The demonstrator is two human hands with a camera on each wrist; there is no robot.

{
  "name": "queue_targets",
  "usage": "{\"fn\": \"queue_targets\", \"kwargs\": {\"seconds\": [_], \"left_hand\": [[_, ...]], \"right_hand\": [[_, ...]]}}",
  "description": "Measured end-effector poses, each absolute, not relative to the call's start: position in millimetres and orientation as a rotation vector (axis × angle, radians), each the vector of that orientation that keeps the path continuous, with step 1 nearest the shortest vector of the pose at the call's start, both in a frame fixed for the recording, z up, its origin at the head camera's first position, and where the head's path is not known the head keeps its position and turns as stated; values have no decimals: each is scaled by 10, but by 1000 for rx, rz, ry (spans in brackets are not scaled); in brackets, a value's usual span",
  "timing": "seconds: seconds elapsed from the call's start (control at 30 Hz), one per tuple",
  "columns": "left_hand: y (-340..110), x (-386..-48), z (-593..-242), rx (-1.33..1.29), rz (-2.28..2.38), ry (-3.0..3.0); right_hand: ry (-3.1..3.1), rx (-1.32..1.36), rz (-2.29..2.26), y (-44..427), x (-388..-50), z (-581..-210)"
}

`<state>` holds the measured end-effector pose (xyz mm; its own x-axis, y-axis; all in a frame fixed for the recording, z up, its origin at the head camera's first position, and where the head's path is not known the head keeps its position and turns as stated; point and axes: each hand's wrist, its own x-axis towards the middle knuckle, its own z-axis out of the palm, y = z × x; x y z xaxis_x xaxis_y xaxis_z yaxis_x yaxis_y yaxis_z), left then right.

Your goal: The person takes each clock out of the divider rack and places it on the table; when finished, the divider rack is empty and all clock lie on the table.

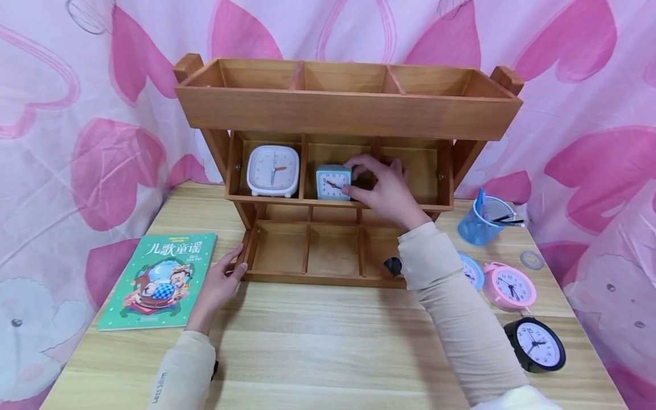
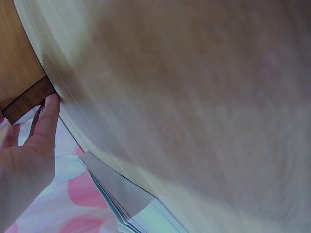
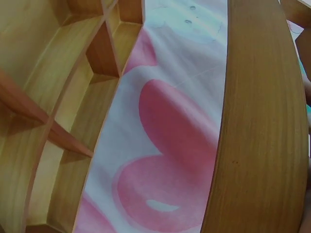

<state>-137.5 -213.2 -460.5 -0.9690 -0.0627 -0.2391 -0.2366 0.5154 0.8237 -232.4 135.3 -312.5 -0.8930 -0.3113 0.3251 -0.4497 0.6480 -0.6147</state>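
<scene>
A small teal square alarm clock [image 1: 333, 183] stands in the middle compartment of the wooden shelf's [image 1: 348, 117] middle tier. My right hand [image 1: 381, 185] pinches its right side between thumb and fingers. A white rounded-square clock [image 1: 273, 169] sits upright in the compartment to the left. My left hand [image 1: 224, 282] touches the shelf's lower left corner, its fairly straight fingers [image 2: 47, 121] against the wood in the left wrist view. In the right wrist view, shelf boards [image 3: 265, 121] fill much of the picture and the right hand barely shows at the edge.
A green children's book [image 1: 161, 282] lies left of the shelf. On the right are a blue mesh pen holder [image 1: 482, 223], a tape roll [image 1: 532, 260], a blue clock [image 1: 471, 271], a pink clock [image 1: 511, 286] and a black clock [image 1: 535, 344]. A patterned curtain [image 1: 123, 171] hangs behind.
</scene>
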Motion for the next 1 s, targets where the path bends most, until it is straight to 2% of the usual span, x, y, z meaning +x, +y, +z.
{"fn": "queue_targets", "kwargs": {"seconds": [0.33,0.6,0.77,1.0], "left_hand": [[-2093,-1396,-4627,-265,1426,2564],[-2090,-1396,-4606,-240,1441,2581],[-2088,-1388,-4621,-241,1427,2568],[-2101,-1361,-4603,-282,1371,2588]], "right_hand": [[-2469,585,1436,1566,-2230,-3038],[-2337,464,1486,1970,-1672,-2816],[-2273,308,1555,2430,-1255,-2974],[-2563,-94,1309,3092,-736,-3461]]}}
